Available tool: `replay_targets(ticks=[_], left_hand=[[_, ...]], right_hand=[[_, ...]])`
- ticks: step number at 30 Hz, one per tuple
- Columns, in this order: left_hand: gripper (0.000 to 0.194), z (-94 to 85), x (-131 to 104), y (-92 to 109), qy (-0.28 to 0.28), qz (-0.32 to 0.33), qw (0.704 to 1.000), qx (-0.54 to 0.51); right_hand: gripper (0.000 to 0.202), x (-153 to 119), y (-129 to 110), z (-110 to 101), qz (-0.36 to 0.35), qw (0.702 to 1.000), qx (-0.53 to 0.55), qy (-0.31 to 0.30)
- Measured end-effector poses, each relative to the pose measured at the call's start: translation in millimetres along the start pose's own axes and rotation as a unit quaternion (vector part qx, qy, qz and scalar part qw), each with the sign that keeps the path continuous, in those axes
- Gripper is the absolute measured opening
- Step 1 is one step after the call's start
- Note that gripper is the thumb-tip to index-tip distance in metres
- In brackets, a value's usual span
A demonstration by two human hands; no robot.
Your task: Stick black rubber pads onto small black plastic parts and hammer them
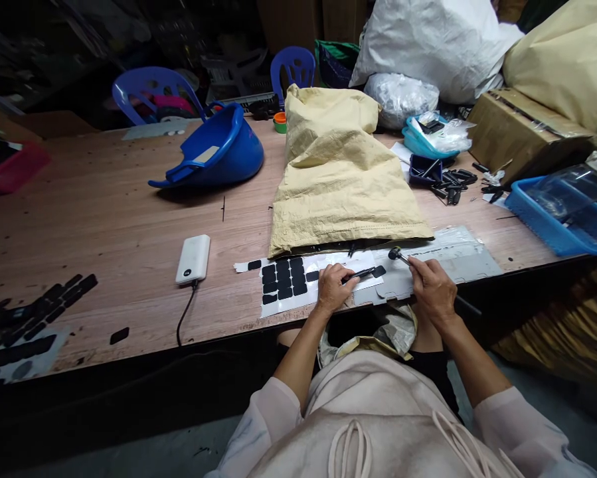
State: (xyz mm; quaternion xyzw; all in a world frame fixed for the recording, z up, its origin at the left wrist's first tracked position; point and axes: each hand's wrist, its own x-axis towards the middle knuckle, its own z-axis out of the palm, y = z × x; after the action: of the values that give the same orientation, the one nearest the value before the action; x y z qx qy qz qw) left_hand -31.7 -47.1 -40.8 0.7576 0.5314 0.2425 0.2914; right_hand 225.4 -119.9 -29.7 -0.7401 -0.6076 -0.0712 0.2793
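My left hand [334, 287] is closed around a slim black piece [362, 273], pressing it down at the table's front edge. Just beyond its tip lies a black rounded patch [379, 271]. In my right hand [433, 287] is a small hammer [394, 253], its dark head raised a little to the right of the black piece and its handle running back past my palm. Left of my left hand, a white sheet [271, 310] carries rows of black rounded patches [284, 279]. Under the work lies a grey flat board [457, 255].
A yellowish sack [350, 172] lies just beyond my hands. To the left are a white power bank [193, 259] with a cable and a tilted blue basin [228, 149]. Black pieces [452, 182], a cardboard box [522, 133] and a blue basket [552, 216] stand at right.
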Motion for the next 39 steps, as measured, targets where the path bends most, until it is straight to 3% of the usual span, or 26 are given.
replay_targets(ticks=[5, 17, 20, 25, 30, 35, 39], left_hand=[[0.01, -2.2, -1, 0, 0.0, 0.004, 1.0, 0.001], [0.009, -4.6, -3, -1, -0.004, 0.017, 1.0, 0.013], [0.011, -6.7, -19, 3, -0.019, 0.058, 0.998, 0.008], [0.013, 3.5, -69, 7, -0.058, 0.14, 0.988, 0.023], [0.023, 18.9, -95, 5, -0.036, 0.168, 0.982, 0.076], [0.015, 15.7, -80, 15, 0.013, 0.124, 0.991, 0.048], [0.007, 10.7, -31, 25, 0.108, 0.037, 0.992, 0.044]], right_hand=[[0.031, 16, 29, 17, -0.008, 0.999, -0.05, -0.003], [0.034, 15, 26, 31, 0.019, 0.998, -0.051, 0.012], [0.034, 15, 27, 32, 0.02, 0.998, -0.053, 0.014], [0.034, 14, 28, 34, 0.016, 0.998, -0.049, 0.018], [0.034, 14, 26, 33, 0.015, 0.998, -0.061, 0.021], [0.033, 14, 23, 32, 0.011, 0.997, -0.065, 0.028], [0.032, 14, 22, 32, 0.016, 0.998, -0.059, 0.025]])
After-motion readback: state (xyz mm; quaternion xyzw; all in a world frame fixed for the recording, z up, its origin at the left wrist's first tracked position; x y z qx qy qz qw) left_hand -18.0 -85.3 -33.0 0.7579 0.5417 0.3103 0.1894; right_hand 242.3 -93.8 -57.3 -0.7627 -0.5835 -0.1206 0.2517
